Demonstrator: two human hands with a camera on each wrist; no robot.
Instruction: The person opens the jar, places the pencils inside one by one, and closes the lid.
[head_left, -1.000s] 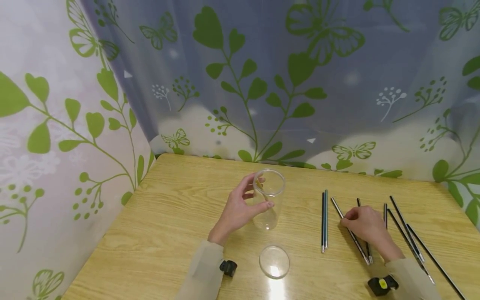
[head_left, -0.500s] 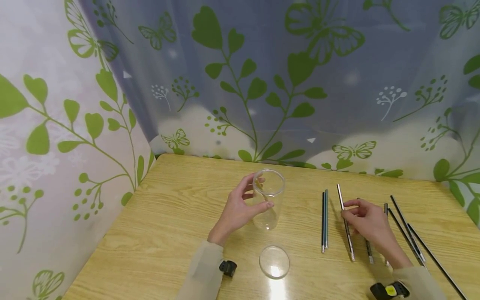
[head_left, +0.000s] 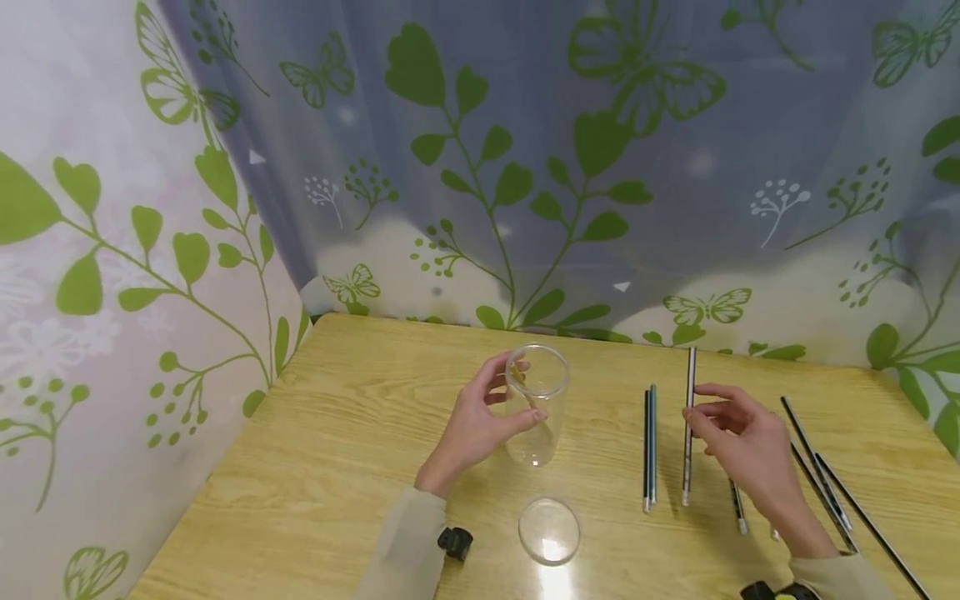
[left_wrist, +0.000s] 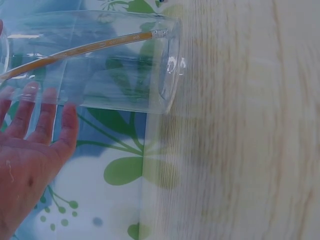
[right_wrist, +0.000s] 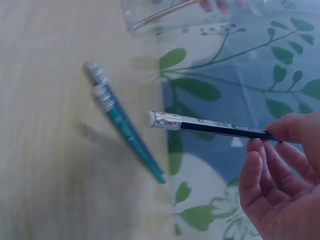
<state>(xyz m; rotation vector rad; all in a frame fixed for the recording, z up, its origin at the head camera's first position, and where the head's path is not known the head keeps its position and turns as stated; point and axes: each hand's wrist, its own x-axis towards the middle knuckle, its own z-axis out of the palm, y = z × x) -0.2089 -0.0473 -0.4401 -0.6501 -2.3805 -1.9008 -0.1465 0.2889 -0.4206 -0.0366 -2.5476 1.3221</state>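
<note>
My right hand (head_left: 753,458) pinches a dark pencil (head_left: 688,433) between thumb and fingertips, holding it to the right of the clear jar (head_left: 555,408) and off the surface (head_left: 322,467). The pencil stands close to upright, eraser end down: a white eraser, a silvery metal band, then a slim straight shaft with a black face and a pale face carrying small printing, too blurred for me to read. On my side of the jar, a clear round disc (head_left: 549,532) lies flat, catching a bright glare. Farther off to the jar's right, more dark pencils (head_left: 830,493) lie loosely spread, some crossing, others partly hidden by my hand. Just to the jar's right, a teal pencil (head_left: 653,442) and a dark blue pencil (head_left: 647,454) lie side by side, erasers toward me. My left hand (head_left: 476,421) is clasped about the jar, its thumb on the near side and fingers round the back. The jar is upright; through its wall shows a yellow-brown pencil (left_wrist: 100,47) leaning inside, metal-banded end at the bottom. Beyond the jar hangs a blue and white cloth (head_left: 450,200) printed with green leaves and butterflies.
</note>
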